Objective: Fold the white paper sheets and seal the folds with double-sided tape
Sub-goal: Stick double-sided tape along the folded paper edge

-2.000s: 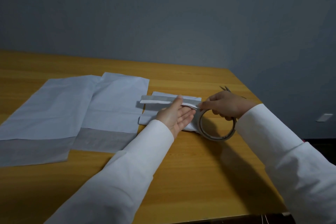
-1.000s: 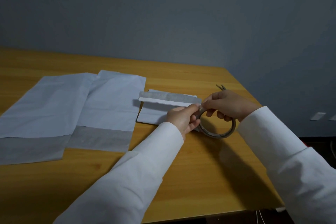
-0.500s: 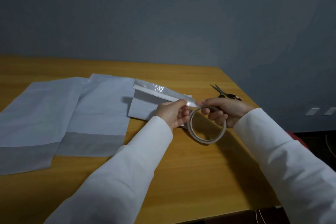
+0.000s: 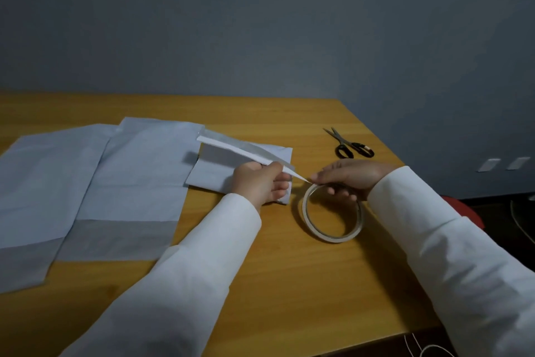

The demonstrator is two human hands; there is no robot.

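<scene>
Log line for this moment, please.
left hand: grips folded sheet | right hand: holds tape roll | tape uncut | scissors idle

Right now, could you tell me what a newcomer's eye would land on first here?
Mid-table, the left hand pinches the raised flap of a folded white sheet, while the right hand holds a tape roll just beside it, a strip stretched between them. Two flat white sheets overlap to the left, and black-handled scissors lie near the far right edge.
</scene>
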